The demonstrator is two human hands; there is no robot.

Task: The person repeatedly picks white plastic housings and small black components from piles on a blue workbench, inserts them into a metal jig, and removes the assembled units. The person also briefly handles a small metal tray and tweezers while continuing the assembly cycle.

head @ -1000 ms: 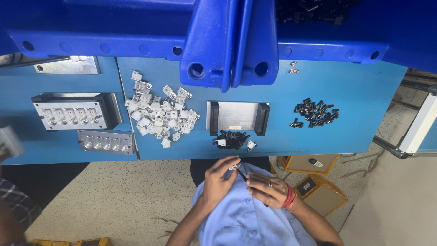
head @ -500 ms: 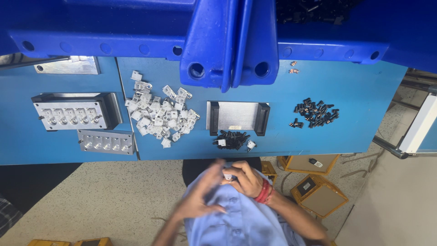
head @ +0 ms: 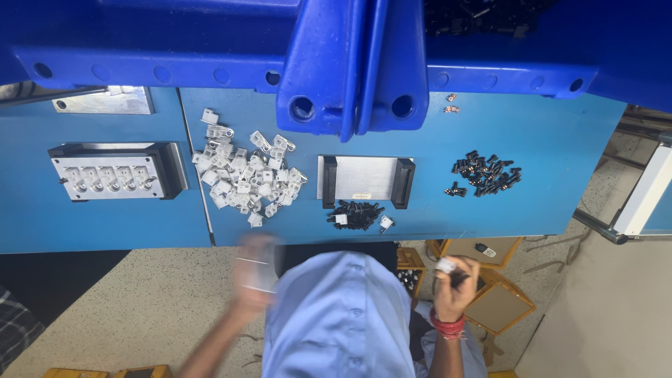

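Going left to right across my blue bench [head: 546, 203]: at the far left sits the metal fixture block [head: 112, 173] with its row of round sockets. Next to it is the loose heap of small white clip parts [head: 246, 176], spread out and partly overlapping. Middle of the bench is a flat metal plate with black end pieces [head: 365, 180], with a little cluster of black parts [head: 355, 214] just on its near side. Further right there's a second pile of black parts [head: 486, 173], well apart from the rest.

My left hand [head: 255, 274] is down off the near edge of the bench, just below the white heap, and badly blurred — can't tell how open it is or whether anything's in it. My right hand [head: 455, 283] is closed up around a small whitish piece [head: 446, 265] pinched at the fingertips, held over my lap, nowhere near the bench surface.

My take on doing this bit well: keep the little piece pinched at its edges so the mating face stays free, and bring the hands together low and close — if it slips here it drops to the floor, not the bench.
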